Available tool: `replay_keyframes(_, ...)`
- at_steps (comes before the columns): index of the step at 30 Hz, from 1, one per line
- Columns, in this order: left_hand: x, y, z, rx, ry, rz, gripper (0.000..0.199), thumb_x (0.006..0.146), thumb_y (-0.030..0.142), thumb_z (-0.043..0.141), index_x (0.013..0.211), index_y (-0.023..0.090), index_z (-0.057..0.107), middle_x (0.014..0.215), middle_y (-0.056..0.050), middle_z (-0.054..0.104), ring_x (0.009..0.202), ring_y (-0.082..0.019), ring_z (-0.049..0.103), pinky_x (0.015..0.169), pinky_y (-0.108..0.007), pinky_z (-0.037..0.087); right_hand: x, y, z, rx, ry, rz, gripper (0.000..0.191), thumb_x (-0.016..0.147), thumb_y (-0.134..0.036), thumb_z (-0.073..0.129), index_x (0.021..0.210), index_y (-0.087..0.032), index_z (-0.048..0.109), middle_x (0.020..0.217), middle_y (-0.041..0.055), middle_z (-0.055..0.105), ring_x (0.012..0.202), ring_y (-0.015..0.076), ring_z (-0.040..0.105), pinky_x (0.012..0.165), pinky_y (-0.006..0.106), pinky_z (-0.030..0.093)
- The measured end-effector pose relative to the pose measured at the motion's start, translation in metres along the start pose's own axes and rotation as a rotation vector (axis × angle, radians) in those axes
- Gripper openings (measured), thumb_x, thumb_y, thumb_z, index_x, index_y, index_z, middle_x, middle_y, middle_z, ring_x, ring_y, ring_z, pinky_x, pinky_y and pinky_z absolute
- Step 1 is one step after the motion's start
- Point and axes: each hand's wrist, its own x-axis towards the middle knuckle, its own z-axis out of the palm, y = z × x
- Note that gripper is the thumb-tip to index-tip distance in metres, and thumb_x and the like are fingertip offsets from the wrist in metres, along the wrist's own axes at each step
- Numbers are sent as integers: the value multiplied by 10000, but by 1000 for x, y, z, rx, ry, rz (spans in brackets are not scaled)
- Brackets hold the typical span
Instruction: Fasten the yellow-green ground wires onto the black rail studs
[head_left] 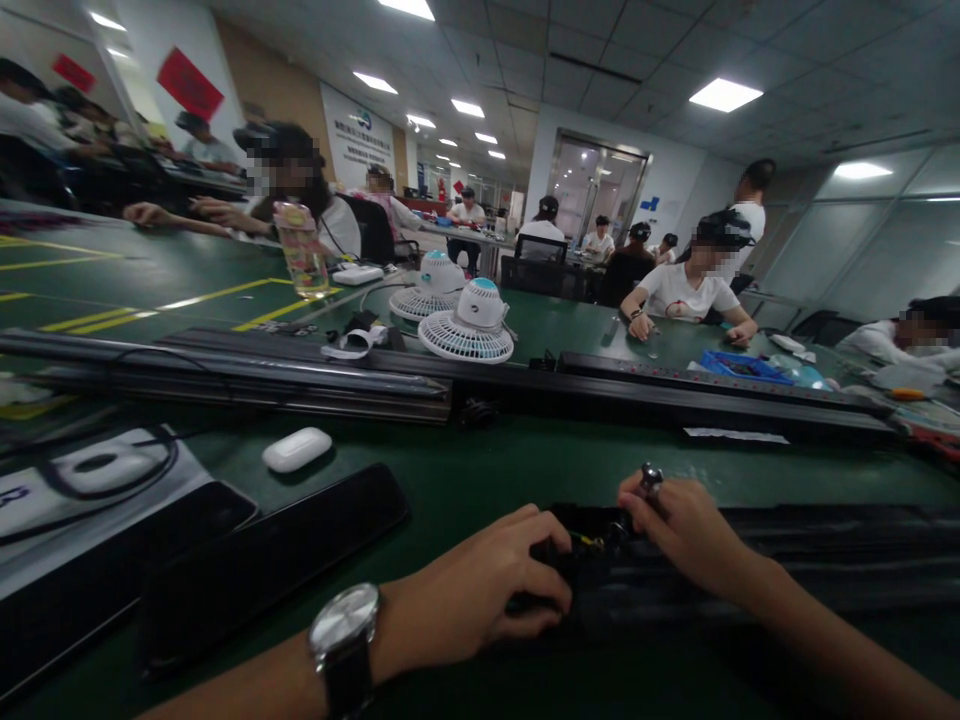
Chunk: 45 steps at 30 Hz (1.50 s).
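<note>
A wide room point(679, 170) lit by ceiling panels point(726, 95) spreads out behind, with people in dark caps seated at work. In front lies the green surface point(450, 460), crossed by a long dark rail point(675, 400) with two white fans point(469, 330) standing beyond it. Nearer, a long black bar point(840, 560) lies on the surface, its long axis running left to right, from between the person's hands out past the right edge of view. The left hand point(517, 575) is at the bar's left end, fingers bent over it, though shadow hides the fingertips and I cannot tell whether they grip. The right hand point(690, 525) is just to the right, over the bar's far edge, thumb and fingers pinched together on a small shiny metal piece point(651, 480). Between the two hands, nearer the right, shows a bit of yellow point(589, 541), too small to make out
</note>
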Motion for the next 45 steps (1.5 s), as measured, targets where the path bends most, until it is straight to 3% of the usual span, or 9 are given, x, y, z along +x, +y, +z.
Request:
replay_keyframes(6, -1, 0, 1, -9, 17, -13, 198, 911, 299, 731, 1099, 243, 699, 1267, -71, 567, 1151, -220, 554, 990, -364, 496, 0, -1, -2, 2, 4, 2, 279, 1039, -301, 457, 853, -210, 643, 703, 8, 673, 629, 177, 653, 631, 289, 460)
replay_keyframes(11, -2, 0, 3, -32, 49, -12, 95, 907, 244, 729, 997, 225, 708, 1226, -59, 573, 1111, -203, 567, 960, -344, 507, 0, -4, -3, 13, 10, -1, 237, 1018, -304, 491, 873, -205, 651, 702, 9, 681, 623, 177, 656, 615, 281, 463)
replay_keyframes(22, 1, 0, 2, -17, 30, 23, 73, 905, 222, 719, 965, 249, 750, 1223, -51, 576, 1107, -202, 557, 947, -333, 508, 1, -4, -2, 59, -17, 26, 219, 1007, -290, 499, 881, -212, 661, 699, -3, 678, 626, 168, 651, 613, 270, 451)
replay_keyframes(33, -1, -1, 4, -11, 32, -4, 176, 909, 283, 733, 1075, 234, 697, 1251, -66, 569, 1135, -212, 556, 981, -370, 509, -2, -2, -5, 176, 60, 112, 234, 1002, -358, 535, 884, -195, 654, 637, -13, 684, 512, 138, 640, 533, 244, 470)
replay_keyframes(45, -1, -2, 4, -11, 10, -10, 102, 926, 265, 712, 1021, 228, 700, 1260, -65, 561, 1141, -210, 551, 958, -355, 509, -7, -14, -7, 180, 53, 38, 157, 953, -313, 620, 880, -212, 717, 736, 5, 738, 606, 151, 678, 582, 253, 496)
